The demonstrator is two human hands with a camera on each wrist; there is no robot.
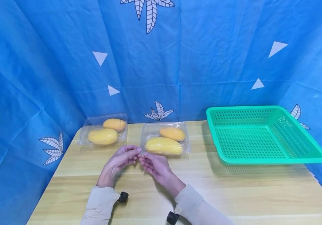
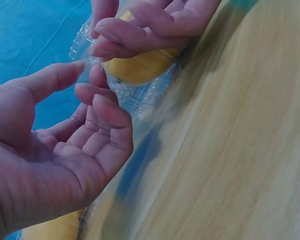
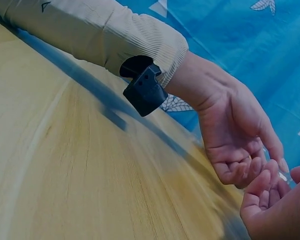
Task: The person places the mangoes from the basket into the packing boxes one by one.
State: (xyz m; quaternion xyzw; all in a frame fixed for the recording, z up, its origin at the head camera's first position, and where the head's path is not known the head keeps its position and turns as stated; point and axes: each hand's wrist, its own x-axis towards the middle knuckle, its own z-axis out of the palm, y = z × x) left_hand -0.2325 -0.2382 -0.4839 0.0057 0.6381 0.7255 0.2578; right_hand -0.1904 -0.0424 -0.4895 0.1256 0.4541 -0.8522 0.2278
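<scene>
My left hand (image 1: 122, 158) and right hand (image 1: 158, 168) meet fingertip to fingertip over the table, just in front of two clear plastic boxes. Between them, thumbs and forefingers pinch a small clear piece (image 1: 140, 154); its kind I cannot tell. Nearest the hands is the middle clear box (image 1: 186, 142), with a long yellow fruit (image 1: 163, 146) and a shorter orange mango (image 1: 172, 133) inside. The left clear box (image 1: 83, 132) carries a similar yellow fruit (image 1: 103, 137) and mango (image 1: 114, 124). In the left wrist view, the right fingers partly cover the middle box.
A green perforated plastic basket (image 1: 268, 161) stands on the right of the wood-grain table (image 1: 234, 197). Blue patterned cloth (image 1: 206, 56) hangs behind and at both sides. Dark camera mounts (image 1: 123, 197) stick out from the cuffs.
</scene>
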